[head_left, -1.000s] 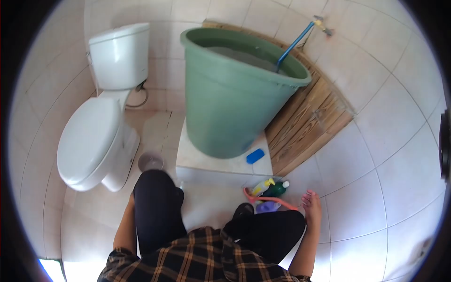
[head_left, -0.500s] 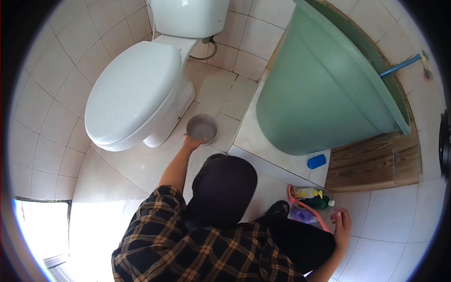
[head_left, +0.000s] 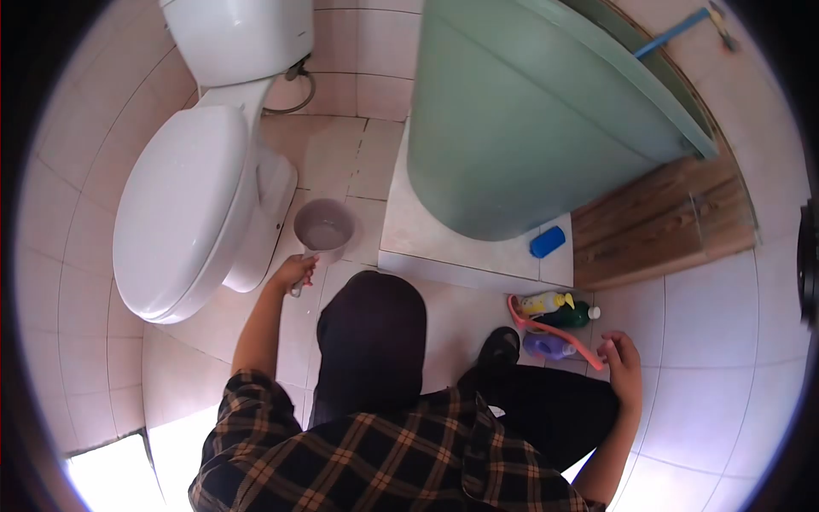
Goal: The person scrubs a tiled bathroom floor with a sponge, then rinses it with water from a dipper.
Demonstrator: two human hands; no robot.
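Okay, shirt (head_left: 375, 461) at 6 o'clock of the frame, with a dark knee (head_left: 371, 341) just above it. A black shoe (head_left: 499, 346) sits at 3 o'clock of the knee.

The right hand (head_left: 623, 365) is at 4 o'clock of the frame. Its fingers are loose and half curled, closed on nothing. The fingertips are right at the end of a pink tube (head_left: 554, 333); can't tell if they touch. A yellow bottle (head_left: 546, 301), a green bottle (head_left: 573, 316) and a purple bottle (head_left: 546, 344) are bunched together at 9 o'clock of that hand, with the tube curving past them.

The left hand (head_left: 294, 273) is at 10 o'clock of the knee, arm stretched out, fingers clamped on the handle of a grey dipper (head_left: 324, 229). The dipper bowl is at 1 o'clock of the hand, mouth up. It lies between the toilet (head_left: 183, 213) at its 9 o'clock and a tiled step (head_left: 426, 243) at its 3 o'clock. Can't tell whether it rests on the floor or is lifted.

The toilet lid is down, and the tank (head_left: 239, 38) is at 11 o'clock of the frame. On the step stands a green tub (head_left: 529, 128), at 1 o'clock of the frame. A blue block (head_left: 547, 241) sits on the step at the tub's 6 o'clock, just beside its base. A wooden board (head_left: 665, 222) is at 3 o'clock of the step, and a blue pipe (head_left: 674, 30) is at the far 1 o'clock, above the tub rim.
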